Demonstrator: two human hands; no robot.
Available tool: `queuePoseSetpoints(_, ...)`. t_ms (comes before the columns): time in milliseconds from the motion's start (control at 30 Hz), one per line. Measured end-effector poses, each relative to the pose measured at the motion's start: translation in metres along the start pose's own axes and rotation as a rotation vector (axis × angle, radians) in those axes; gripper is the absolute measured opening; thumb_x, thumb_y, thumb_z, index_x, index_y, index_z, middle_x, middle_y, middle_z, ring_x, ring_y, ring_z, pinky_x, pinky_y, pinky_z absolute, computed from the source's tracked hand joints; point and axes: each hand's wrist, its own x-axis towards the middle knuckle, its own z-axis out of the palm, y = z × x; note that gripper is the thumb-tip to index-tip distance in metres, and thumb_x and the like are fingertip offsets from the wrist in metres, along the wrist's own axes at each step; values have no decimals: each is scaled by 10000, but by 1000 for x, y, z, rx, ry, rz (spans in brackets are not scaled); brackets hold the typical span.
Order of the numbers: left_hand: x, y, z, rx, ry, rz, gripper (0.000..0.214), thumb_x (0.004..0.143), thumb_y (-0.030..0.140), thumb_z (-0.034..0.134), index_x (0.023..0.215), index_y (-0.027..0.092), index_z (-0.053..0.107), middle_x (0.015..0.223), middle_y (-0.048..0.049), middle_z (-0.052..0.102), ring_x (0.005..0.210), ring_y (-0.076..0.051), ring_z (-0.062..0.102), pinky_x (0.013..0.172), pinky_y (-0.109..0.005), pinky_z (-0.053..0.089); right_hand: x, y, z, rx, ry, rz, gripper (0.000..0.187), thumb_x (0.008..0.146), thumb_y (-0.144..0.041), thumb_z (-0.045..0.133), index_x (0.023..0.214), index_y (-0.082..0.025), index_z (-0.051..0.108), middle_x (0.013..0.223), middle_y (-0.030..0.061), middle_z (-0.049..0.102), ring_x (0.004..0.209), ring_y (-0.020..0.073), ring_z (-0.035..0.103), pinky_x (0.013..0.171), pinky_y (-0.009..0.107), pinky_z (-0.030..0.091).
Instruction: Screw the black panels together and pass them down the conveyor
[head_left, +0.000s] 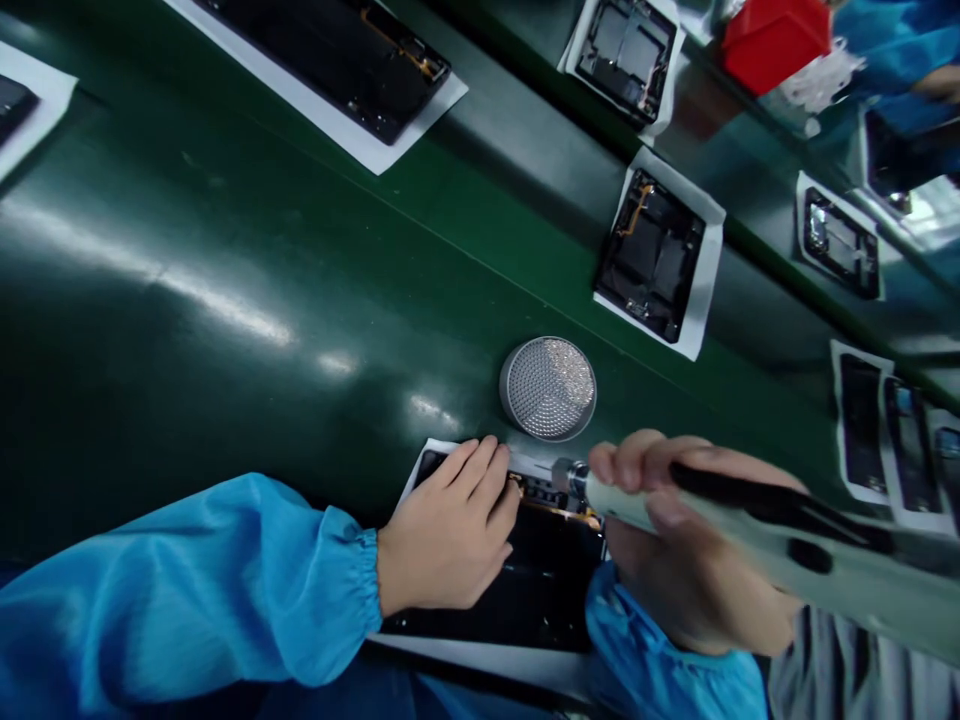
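Observation:
My left hand [457, 530] lies flat over a black tablet housing [547, 575], fingers stretched toward its far edge. White paper [465, 650] shows beneath the housing. My right hand [697, 550] is wrapped round a pale electric screwdriver [757, 530] with a black lever. Its metal nose points left, over the strip of parts along the housing's far edge; whether the bit touches a screw I cannot tell. Just beyond stands a round grey dish [549, 388] with a perforated top holding small shiny screws.
Further open device housings [652, 255] lie on white paper along the green bench [225, 270], one large one [337, 60] at top left. A red bin [776, 42] stands at top right, near another person's blue sleeve [892, 45].

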Motion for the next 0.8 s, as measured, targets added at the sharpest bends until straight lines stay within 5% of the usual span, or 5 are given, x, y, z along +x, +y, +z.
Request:
queuePoseSetpoints(267, 12, 5, -14, 36, 19, 9, 481, 960, 360, 502, 1282, 5, 549, 1413, -335, 481, 1364, -441, 451, 1155, -549, 318, -9, -2, -1, -53, -92, 41, 331, 810, -31, 621, 1071, -223, 689, 792, 21, 624, 736, 176, 597, 678, 402, 530)
queuePoseSetpoints(800, 13, 8, -13, 25, 42, 1, 478, 930, 350, 547, 1259, 4, 548, 1417, -357, 462, 1368, -454, 440, 1163, -557, 308, -8, -2, -2, -100, -81, 39, 310, 801, -43, 636, 1046, -223, 694, 766, 21, 616, 717, 176, 584, 648, 390, 508)
